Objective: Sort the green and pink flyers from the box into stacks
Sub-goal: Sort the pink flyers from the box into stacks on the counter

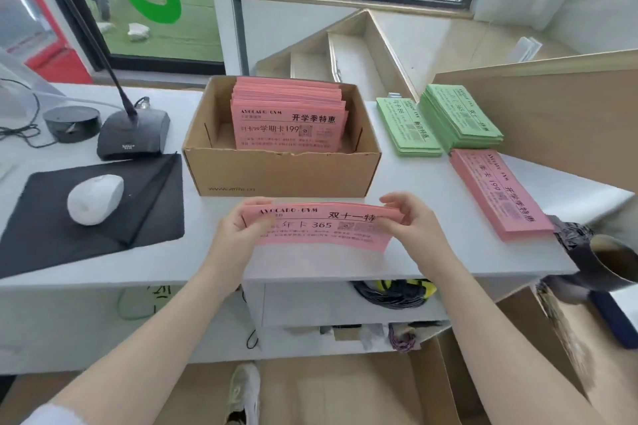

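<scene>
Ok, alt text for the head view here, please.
Both hands, left hand and right hand, hold a small bundle of pink flyers over the white counter, in front of a cardboard box holding more pink flyers. To the right lie two green stacks and one pink stack.

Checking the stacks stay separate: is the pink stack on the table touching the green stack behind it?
Cannot tell. In the head view the pink stack starts right at the front edge of the nearer green stack, with no clear gap or overlap visible.
</scene>
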A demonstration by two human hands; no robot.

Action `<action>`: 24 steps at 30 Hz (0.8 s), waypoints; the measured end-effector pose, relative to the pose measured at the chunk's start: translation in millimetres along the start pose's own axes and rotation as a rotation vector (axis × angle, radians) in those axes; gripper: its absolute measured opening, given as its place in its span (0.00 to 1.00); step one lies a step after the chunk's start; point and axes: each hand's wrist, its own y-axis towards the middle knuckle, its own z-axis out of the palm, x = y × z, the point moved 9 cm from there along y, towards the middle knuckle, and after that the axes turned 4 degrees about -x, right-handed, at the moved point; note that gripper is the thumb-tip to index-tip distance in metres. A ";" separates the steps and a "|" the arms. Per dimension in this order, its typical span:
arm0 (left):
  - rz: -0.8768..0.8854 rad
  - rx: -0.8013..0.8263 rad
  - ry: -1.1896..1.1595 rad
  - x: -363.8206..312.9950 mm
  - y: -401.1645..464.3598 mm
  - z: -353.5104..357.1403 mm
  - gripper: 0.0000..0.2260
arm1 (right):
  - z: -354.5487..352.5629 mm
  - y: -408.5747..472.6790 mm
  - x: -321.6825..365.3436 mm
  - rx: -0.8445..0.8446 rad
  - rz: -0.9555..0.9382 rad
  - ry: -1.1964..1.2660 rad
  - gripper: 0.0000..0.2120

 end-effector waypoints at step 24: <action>0.104 0.151 0.298 11.1 11.6 21.7 0.13 | 11.8 -3.9 -18.5 -0.041 0.005 0.305 0.09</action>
